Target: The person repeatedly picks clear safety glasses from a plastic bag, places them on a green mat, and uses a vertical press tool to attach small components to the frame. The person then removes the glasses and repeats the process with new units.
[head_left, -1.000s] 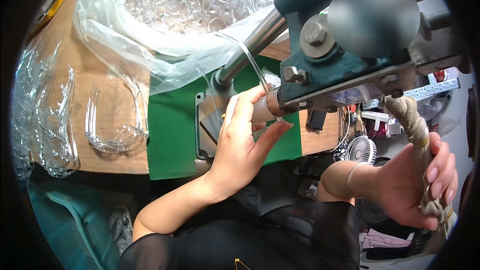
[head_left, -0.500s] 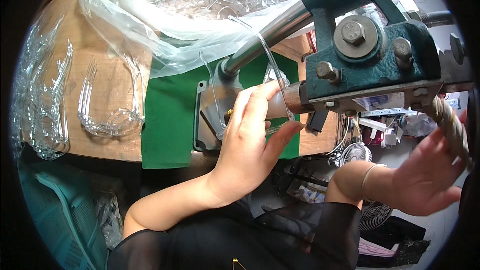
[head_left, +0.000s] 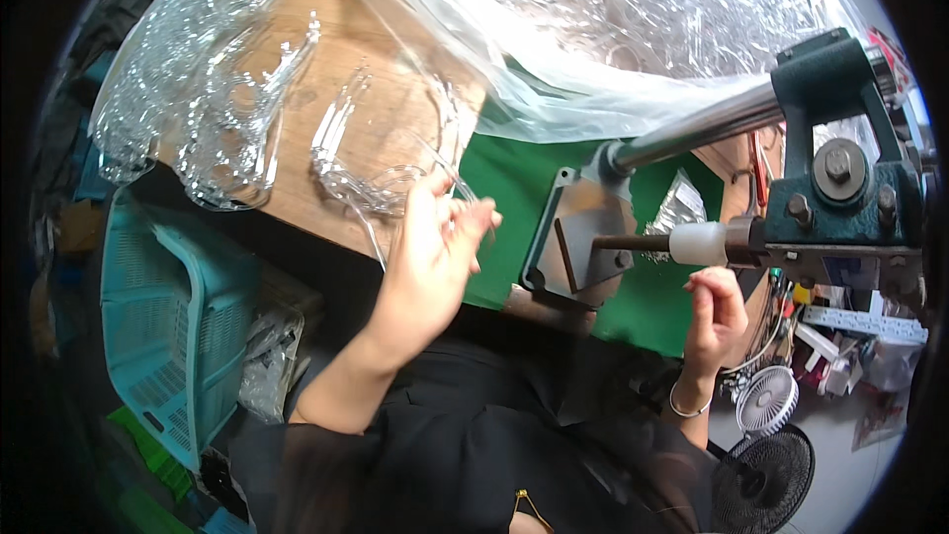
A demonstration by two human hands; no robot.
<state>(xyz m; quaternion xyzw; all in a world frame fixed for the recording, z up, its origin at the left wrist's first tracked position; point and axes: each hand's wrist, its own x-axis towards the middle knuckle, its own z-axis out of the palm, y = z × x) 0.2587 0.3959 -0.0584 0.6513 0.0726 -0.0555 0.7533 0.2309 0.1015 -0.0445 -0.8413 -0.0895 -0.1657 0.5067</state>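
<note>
We see the left hand [head_left: 427, 255] pinching a clear plastic piece [head_left: 371, 188] over the wooden table [head_left: 297, 129], while the right hand [head_left: 714, 309] curls loosely closed, empty, beneath the green press [head_left: 840, 188].

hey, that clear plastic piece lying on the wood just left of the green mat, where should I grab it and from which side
Probably by one of its thin side arms, from the near edge of the table. The clear piece lies flat on the wooden table, its curved front near the edge and its arms pointing away. The left hand is already at that edge, fingers around a similar thin strip. A light pinch should do; it looks thin and springy.
</note>
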